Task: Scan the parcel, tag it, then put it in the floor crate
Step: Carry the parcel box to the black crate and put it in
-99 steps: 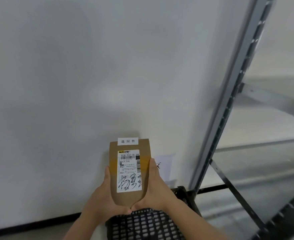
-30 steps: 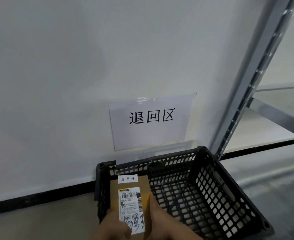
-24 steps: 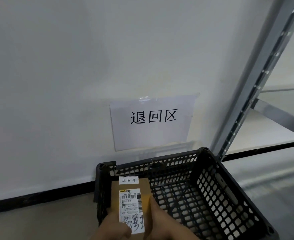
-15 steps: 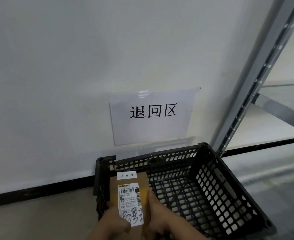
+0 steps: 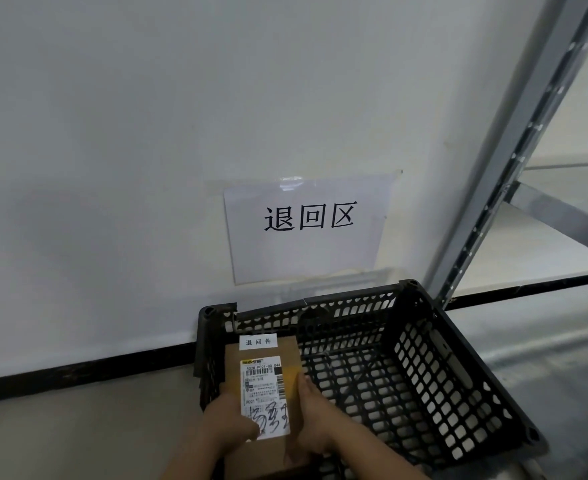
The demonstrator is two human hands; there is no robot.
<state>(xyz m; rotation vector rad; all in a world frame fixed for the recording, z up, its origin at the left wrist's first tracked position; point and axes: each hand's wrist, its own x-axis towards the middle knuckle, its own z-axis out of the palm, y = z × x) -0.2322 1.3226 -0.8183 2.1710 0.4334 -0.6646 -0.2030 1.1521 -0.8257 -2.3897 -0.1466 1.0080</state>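
A brown cardboard parcel [image 5: 231, 363] carries a white shipping label with black scrawl and a small white tag [image 5: 257, 341] stuck at its far end. Both hands hold it, my left hand [image 5: 228, 422] on its left edge and my right hand [image 5: 315, 415] on its right edge. The parcel is inside the left part of the black perforated floor crate [image 5: 434, 362], low between the crate walls. Whether it touches the crate's bottom is hidden. The rest of the crate holds nothing I can see.
The crate stands on the floor against a white wall with a black skirting strip [image 5: 77, 370]. A paper sign [image 5: 308, 230] with three black characters is taped above it. A grey metal rack upright [image 5: 500, 161] and shelf stand to the right.
From chest height against the wall, both hands have brought the parcel down into the left side of the crate. Over the last second it has sunk a little deeper.
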